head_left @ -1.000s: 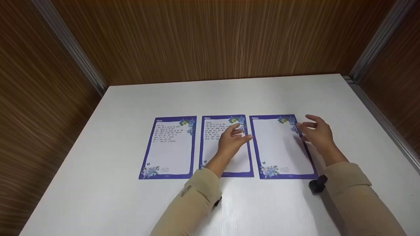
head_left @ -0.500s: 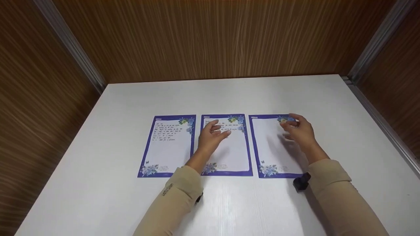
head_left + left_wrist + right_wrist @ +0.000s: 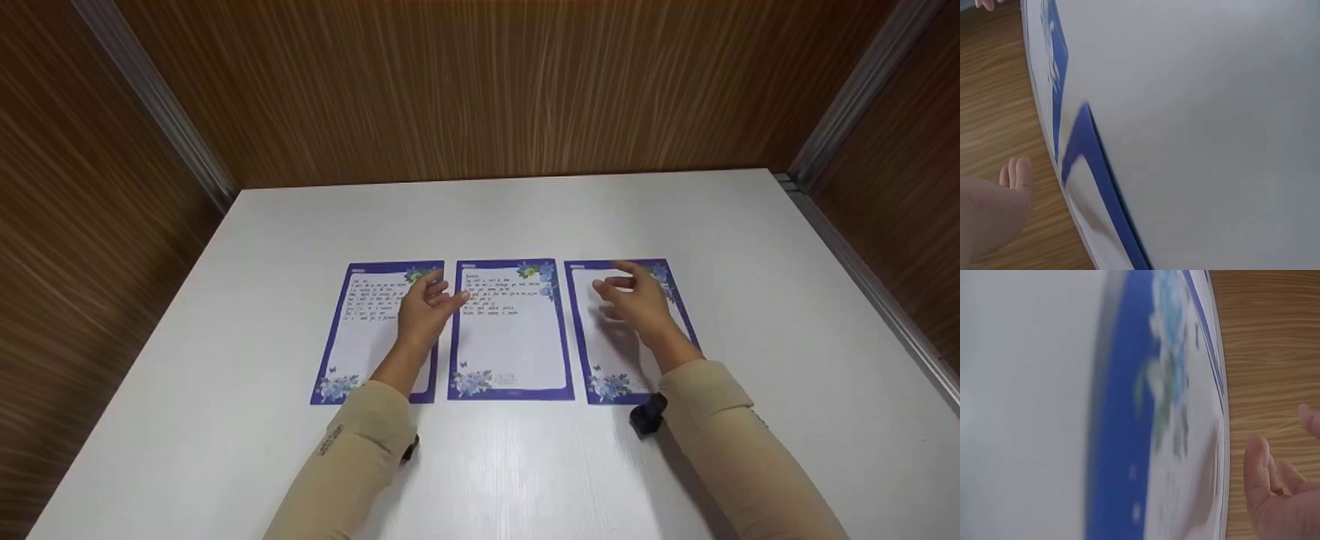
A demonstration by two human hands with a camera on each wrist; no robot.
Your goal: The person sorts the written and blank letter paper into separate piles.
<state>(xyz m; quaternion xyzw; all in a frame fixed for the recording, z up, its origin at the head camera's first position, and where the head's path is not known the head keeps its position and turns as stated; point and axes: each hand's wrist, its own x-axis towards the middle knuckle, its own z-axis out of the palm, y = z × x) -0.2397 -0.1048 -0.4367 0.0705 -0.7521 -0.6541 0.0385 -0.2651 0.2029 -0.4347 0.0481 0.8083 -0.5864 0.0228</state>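
Observation:
Three purple-bordered sheets of paper with blue flowers in their corners lie side by side on the table. The left sheet (image 3: 364, 349) and the middle sheet (image 3: 510, 349) bear lines of handwriting. No writing shows on the visible part of the right sheet (image 3: 600, 349). Over the left sheet's right side hovers my left hand (image 3: 425, 319), fingers loosely bent, holding nothing. My right hand (image 3: 641, 304) is above the right sheet, thumb and fingers apart and nothing between them; its shadow falls on the paper. Both the left hand (image 3: 1002, 214) and right hand (image 3: 1280, 500) appear raised off the paper in the wrist views.
The sheets rest on a white table (image 3: 510, 217). Wood-grain panels (image 3: 510, 90) enclose it at the back and both sides, with metal strips (image 3: 161, 112) at the corners. A small black device (image 3: 647, 416) sits at the right cuff.
Both hands have moved left above the sheets, the left from the middle sheet to the left one, the right from the right sheet's outer edge inward. The papers stay in place.

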